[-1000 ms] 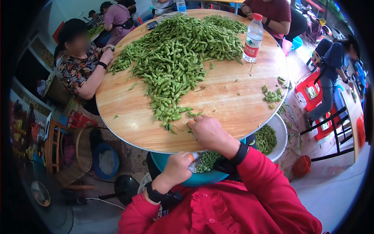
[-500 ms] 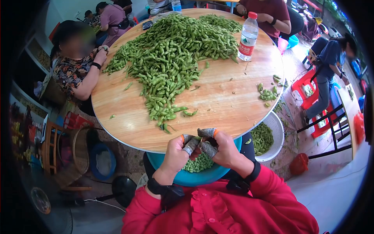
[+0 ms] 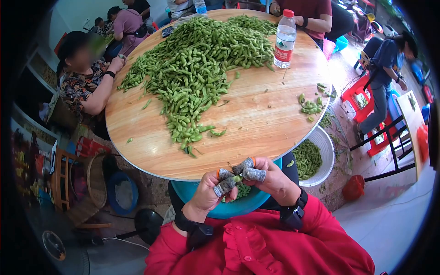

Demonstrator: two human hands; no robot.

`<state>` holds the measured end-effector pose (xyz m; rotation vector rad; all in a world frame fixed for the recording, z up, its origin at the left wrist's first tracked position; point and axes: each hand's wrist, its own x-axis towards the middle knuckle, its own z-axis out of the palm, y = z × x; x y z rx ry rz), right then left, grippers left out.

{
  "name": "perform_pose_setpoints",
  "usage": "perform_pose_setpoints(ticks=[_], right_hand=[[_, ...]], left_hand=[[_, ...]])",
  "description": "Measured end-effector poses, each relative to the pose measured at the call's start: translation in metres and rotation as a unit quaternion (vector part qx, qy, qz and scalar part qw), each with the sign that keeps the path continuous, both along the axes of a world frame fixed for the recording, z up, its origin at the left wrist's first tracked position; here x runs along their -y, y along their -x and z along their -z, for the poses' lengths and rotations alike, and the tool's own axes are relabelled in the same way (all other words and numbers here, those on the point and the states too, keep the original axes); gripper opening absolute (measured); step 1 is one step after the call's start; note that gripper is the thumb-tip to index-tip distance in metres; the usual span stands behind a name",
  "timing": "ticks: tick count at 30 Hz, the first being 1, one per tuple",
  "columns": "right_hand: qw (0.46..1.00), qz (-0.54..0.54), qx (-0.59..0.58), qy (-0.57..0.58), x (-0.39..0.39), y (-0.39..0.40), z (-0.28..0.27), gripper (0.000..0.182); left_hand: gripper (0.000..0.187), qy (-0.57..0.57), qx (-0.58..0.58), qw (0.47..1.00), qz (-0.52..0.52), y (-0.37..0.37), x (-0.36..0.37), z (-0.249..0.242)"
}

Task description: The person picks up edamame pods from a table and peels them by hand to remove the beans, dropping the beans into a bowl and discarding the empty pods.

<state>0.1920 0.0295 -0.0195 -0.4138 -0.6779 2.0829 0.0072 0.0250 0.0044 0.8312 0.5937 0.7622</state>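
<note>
My left hand (image 3: 208, 191) and my right hand (image 3: 275, 181) meet over a teal basin (image 3: 244, 210). Grey finger sleeves with orange edges cover the thumbs and forefingers. Pinched between both sets of fingertips is a green edamame pod (image 3: 237, 178), mostly hidden by the fingers. Inside the basin lie shelled green beans (image 3: 244, 189), partly covered by my hands. Just beyond, a large heap of edamame pods (image 3: 201, 73) spreads over the round wooden table (image 3: 256, 123).
A water bottle (image 3: 284, 41) with a red cap stands right of the heap. Several loose pods (image 3: 311, 106) lie near the right edge. On the floor, a white basket (image 3: 326, 160) holds more pods. One person (image 3: 89, 75) sits at the left, another (image 3: 316, 18) across the table.
My right hand has turned, and its fingertips now press closer to the left ones around the pod. The view has shifted slightly, and the hands cover more of the beans.
</note>
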Motion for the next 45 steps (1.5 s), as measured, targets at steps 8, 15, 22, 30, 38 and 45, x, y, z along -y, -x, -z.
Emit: perform_pose_setpoints(ticks=[8, 15, 22, 30, 38, 45], right_hand=[[0.838, 0.183, 0.427, -0.286, 0.006, 0.006, -0.037, 0.018], [0.870, 0.201, 0.428, -0.143, 0.020, 0.001, -0.029, 0.013], [0.916, 0.069, 0.354, -0.176, 0.023, -0.002, -0.025, 0.015], [0.951, 0.087, 0.296, -0.035, 0.018, 0.007, -0.036, 0.020], [0.954, 0.054, 0.294, -0.002, 0.016, 0.006, -0.015, 0.024], [0.955, 0.094, 0.282, 0.020, 0.024, -0.011, -0.016, 0.019]], left_hand=[[0.013, -0.189, -0.219, 0.949, -0.126, -0.008, 0.000, -0.007], [0.018, -0.581, -0.415, 0.659, -0.240, -0.010, 0.000, -0.005], [0.024, -0.615, -0.402, 0.626, -0.261, -0.011, -0.005, -0.001], [0.023, -0.660, -0.388, 0.608, -0.212, 0.003, 0.000, 0.012], [0.026, -0.683, -0.376, 0.609, -0.149, 0.005, 0.009, 0.027], [0.030, -0.652, -0.310, 0.676, -0.149, -0.010, 0.008, 0.025]])
